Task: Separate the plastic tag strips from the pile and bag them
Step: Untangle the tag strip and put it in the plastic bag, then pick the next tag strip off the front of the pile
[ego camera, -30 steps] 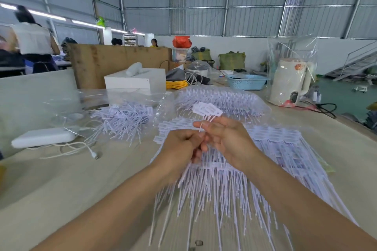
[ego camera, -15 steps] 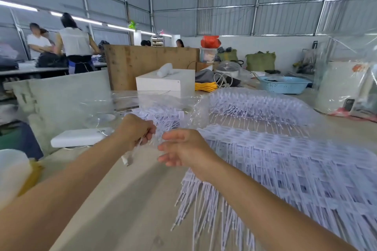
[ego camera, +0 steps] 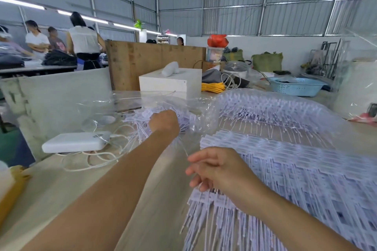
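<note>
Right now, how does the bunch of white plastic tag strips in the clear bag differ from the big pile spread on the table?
The bagged bunch of white plastic tag strips is small and jumbled under clear film; the big pile is broad, uncovered, lying in rows. The left hand reaches the bunch; the right hand rests on the pile. Both are the same strips.

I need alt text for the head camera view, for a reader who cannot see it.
A person's left hand reaches into a clear plastic bag with white tag strips, its fingers hidden. The right hand hovers with loosely curled fingers over the near edge of a large pile of tag strips on a beige table.
</note>
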The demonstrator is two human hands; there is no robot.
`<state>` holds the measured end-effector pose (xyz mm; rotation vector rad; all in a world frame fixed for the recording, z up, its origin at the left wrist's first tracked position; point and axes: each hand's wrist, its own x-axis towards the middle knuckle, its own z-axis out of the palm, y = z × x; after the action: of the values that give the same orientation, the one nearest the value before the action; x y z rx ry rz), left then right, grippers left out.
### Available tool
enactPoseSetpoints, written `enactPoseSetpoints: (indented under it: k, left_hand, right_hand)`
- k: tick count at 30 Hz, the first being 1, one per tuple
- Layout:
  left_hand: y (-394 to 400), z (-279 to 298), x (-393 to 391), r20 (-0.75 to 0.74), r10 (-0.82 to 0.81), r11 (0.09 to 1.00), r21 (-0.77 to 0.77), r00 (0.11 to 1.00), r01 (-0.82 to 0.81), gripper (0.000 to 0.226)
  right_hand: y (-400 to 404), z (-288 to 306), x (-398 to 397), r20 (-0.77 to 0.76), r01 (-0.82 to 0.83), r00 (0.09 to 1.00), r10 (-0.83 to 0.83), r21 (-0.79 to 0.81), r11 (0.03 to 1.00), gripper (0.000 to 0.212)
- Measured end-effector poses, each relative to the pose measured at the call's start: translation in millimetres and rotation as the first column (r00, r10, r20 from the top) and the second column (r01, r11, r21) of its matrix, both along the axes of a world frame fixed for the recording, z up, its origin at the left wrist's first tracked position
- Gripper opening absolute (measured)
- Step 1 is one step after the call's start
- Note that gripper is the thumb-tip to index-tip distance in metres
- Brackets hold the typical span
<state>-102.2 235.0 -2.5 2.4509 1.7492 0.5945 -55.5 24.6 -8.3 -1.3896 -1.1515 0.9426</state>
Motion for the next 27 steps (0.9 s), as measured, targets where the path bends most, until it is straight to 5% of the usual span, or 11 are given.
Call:
enactPoseSetpoints:
  k: [8, 14, 19, 23, 27]
  left_hand:
    - [-47.8, 17.9, -15.7, -0.364, 0.023, 0.993, 0.112, 0.931, 0.02, 0.035]
    - [-142.0, 44.6, -28.1, -0.216, -0.24, 0.957, 0.112, 0.946, 0.269, 0.023]
    - [-211.8, 42.1, -27.1, -0.064, -0.564, 0.825, 0.007, 0.823, 0.565, 0.025]
    - [-243.4, 20.1, 0.0, -0.017, -0.799, 0.6, -0.062, 0.601, 0.797, 0.016]
    - [-259.6, 1.1, 49.9, -0.038, -0.865, 0.5, 0.02, 0.5, 0.866, 0.022]
  right_hand:
    - [-15.3, 11.2, 1.4, -0.1, 0.115, 0.989, -0.113, 0.014, 0.993, 0.015]
    - [-53.1, 26.6, 5.4, -0.119, 0.149, 0.982, -0.145, 0.019, 0.989, 0.016]
    - [-108.5, 28.1, 31.6, 0.063, 0.242, 0.968, -0.244, 0.031, 0.97, 0.013]
    - [-166.2, 21.2, 87.9, 0.224, 0.516, 0.832, -0.507, 0.024, 0.857, 0.021]
    - [-207.2, 9.9, 149.2, 0.646, 0.752, 0.481, -0.593, 0.042, 0.657, 0.014]
